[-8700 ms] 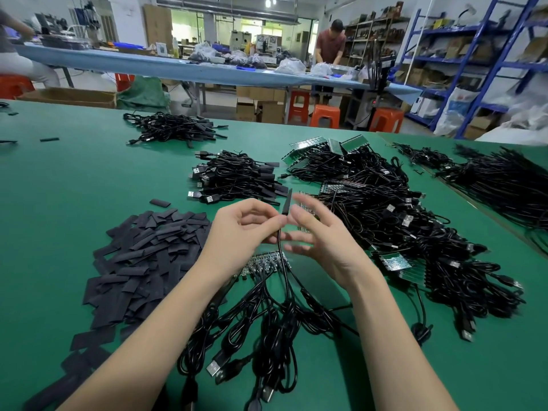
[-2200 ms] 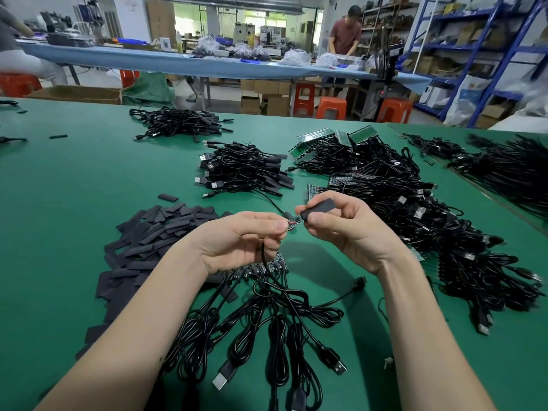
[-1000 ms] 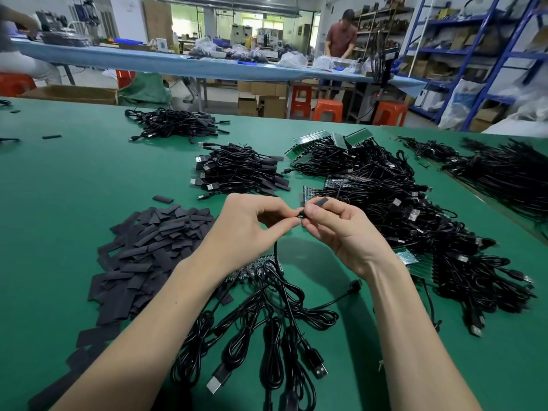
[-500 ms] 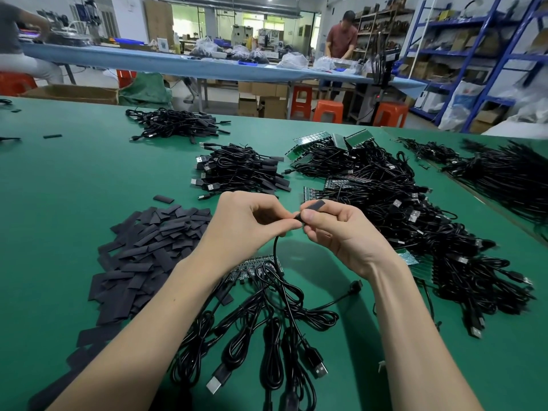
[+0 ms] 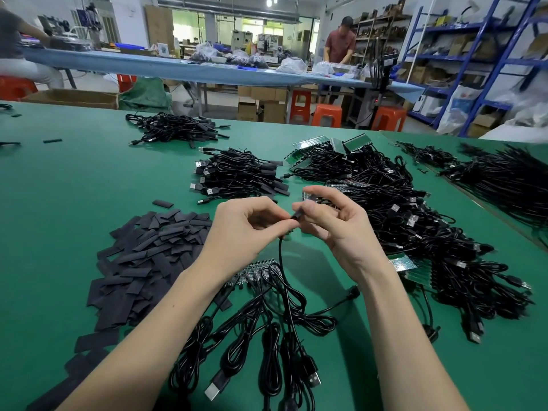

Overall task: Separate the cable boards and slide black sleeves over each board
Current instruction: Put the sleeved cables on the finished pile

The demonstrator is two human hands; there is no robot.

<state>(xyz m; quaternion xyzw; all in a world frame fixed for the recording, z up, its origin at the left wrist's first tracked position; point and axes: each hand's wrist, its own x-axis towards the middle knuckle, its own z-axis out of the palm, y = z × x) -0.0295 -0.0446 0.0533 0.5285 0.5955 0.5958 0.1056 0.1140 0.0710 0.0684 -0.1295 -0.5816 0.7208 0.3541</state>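
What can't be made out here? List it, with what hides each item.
Head view only:
- The board end between the left hand and right hand: fingers cover it, so how far the black sleeve is on is unclear.
- Board strip on the table: partly behind the left wrist.
- USB plugs at the bottom: some cut off by the frame edge.

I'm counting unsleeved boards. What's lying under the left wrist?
Under the left hand lies a strip of joined boards with black cables trailing toward the camera. The wrist covers the strip's left end, so no full count.
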